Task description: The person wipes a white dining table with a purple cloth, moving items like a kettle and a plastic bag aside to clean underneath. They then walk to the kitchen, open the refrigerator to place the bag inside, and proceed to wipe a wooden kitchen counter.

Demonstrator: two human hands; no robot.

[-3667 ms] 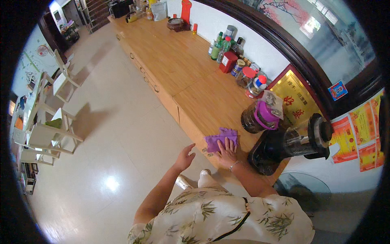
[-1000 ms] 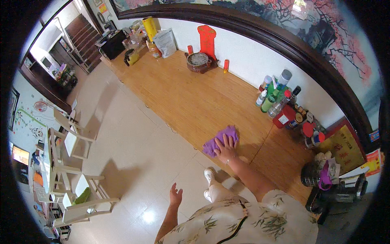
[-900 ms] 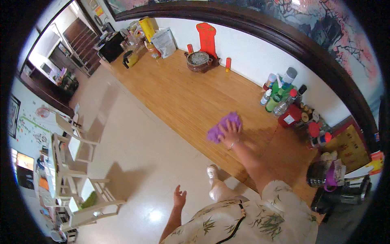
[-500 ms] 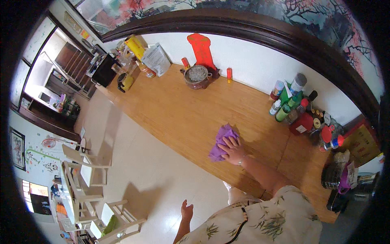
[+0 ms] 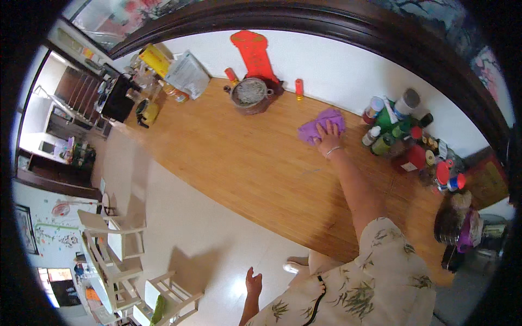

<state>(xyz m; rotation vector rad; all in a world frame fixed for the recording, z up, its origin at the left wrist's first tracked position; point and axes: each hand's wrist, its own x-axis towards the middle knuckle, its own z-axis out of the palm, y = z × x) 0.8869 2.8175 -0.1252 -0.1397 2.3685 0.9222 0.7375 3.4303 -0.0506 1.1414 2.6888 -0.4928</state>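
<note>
A crumpled purple cloth (image 5: 329,120) lies against the wooden counter (image 5: 234,157), close to its wall side. My right hand (image 5: 328,142) presses down on the cloth and keeps hold of it, fingers spread over its near edge; a thin bracelet circles the wrist. To the right of that hand, only a short way off, stands a cluster of bottles (image 5: 382,144) and cans. My left hand (image 5: 253,281) hangs over the floor beside my body, touching nothing, with thumb and fingers apart.
A round incense pot (image 5: 251,96), a red plaque (image 5: 254,54) and a red candle (image 5: 299,89) stand along the wall. A yellow pitcher (image 5: 149,112) and bags are at the left end. Black baskets (image 5: 447,225) sit far right. White chairs (image 5: 122,236) stand on the floor.
My right hand has pushed the purple cloth away from me and slightly right, from the counter's middle toward the wall. The view has shifted a little. My left hand stays hanging.
</note>
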